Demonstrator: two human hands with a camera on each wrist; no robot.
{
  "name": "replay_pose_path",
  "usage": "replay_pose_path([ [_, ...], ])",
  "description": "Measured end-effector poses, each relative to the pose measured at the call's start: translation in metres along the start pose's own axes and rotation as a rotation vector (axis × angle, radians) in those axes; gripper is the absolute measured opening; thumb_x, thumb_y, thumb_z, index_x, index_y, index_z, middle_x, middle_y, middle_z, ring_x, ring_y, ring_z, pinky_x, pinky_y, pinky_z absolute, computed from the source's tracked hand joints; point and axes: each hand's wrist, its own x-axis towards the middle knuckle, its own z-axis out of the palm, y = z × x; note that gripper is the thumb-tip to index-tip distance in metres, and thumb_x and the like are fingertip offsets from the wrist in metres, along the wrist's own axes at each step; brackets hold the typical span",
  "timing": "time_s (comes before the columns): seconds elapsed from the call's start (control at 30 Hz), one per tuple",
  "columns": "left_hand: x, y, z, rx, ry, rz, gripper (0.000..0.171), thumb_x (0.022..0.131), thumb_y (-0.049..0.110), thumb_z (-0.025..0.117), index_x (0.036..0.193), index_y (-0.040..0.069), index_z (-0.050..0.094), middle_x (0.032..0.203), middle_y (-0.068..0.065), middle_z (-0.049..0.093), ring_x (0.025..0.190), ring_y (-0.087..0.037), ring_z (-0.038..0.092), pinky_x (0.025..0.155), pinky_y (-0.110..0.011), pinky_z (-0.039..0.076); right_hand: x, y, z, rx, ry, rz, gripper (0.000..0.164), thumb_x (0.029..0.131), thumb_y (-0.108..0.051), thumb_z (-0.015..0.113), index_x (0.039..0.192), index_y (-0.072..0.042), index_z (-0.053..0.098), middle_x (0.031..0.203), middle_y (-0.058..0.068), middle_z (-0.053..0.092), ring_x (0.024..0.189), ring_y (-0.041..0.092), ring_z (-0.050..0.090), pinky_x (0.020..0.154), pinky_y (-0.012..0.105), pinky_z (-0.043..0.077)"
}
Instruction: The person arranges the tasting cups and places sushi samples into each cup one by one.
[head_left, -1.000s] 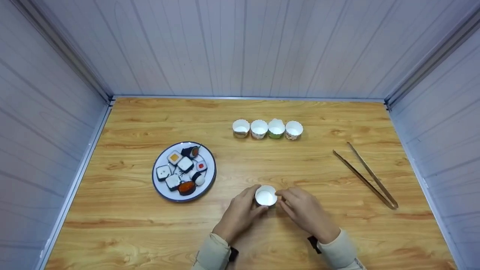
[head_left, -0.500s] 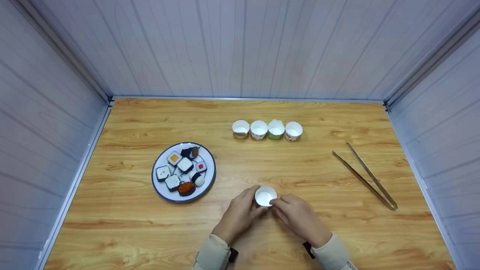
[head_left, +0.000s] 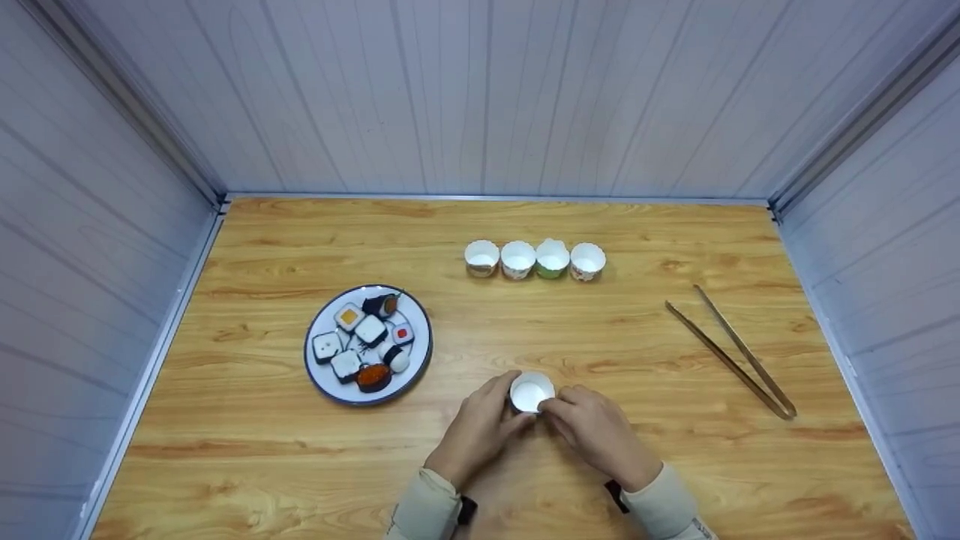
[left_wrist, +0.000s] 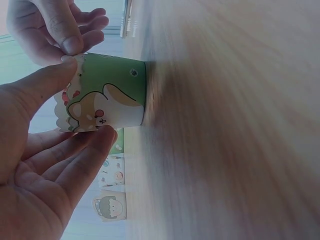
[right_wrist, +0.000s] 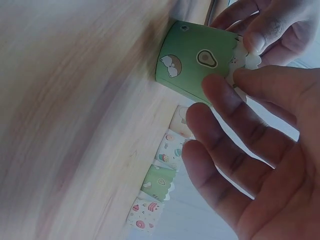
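A green paper cupcake cup (head_left: 532, 393) with a white inside stands upright on the table near the front. Cartoon animals and avocados decorate its wall, and its rim (right_wrist: 246, 56) is scalloped. My left hand (head_left: 480, 424) grips the cup from its left side, thumb toward me and fingers around the far side, as the left wrist view shows on the cup wall (left_wrist: 110, 95). At the near right of the rim, my right hand (head_left: 600, 435) pinches the edge between thumb and index finger, its other fingers (right_wrist: 205, 165) loosely bent. No contents show inside the cup.
Several similar paper cups (head_left: 518, 259) stand in a row farther back. On the left, a blue-rimmed white plate (head_left: 319, 379) bears several sushi pieces (head_left: 370, 330). Metal tongs (head_left: 739, 352) lie spread on the right. White panels (head_left: 480, 97) enclose the table's back and sides.
My right hand has shifted left and toward me along the cup's rim, from its right side to its near right. The left hand and the cup have stayed in place.
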Motion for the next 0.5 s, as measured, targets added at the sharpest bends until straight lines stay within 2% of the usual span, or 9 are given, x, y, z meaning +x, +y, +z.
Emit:
replay_pose_path([
  [0.27, -0.0011, -0.0013, 0.0007, 0.036, 0.016, 0.05, 0.062, 0.092, 0.026, 0.075, 0.142, -0.001, 0.049, 0.133, -0.014, 0.06, 0.123, -0.025, 0.057, 0.1, -0.038, 0.049, 0.0004, 0.0023, 0.0002, 0.038, 0.05, -0.031, 0.015, 0.079, -0.005, 0.083, 0.089, -0.014, 0.075, 0.079, -0.005, 0.058, 0.064, 0.009, 0.048, 0.051, 0.025, 0.047],
  [0.5, -0.0011, -0.0002, 0.0007, 0.032, 0.014, 0.029, 0.064, 0.092, 0.026, 0.075, 0.143, -0.002, 0.048, 0.135, -0.016, 0.058, 0.125, -0.026, 0.055, 0.103, -0.038, 0.047, 0.0013, 0.0028, -0.0012, 0.042, 0.031, -0.029, 0.015, 0.079, -0.006, 0.084, 0.088, -0.015, 0.077, 0.08, -0.006, 0.061, 0.066, 0.01, 0.053, 0.054, 0.026, 0.048],
])
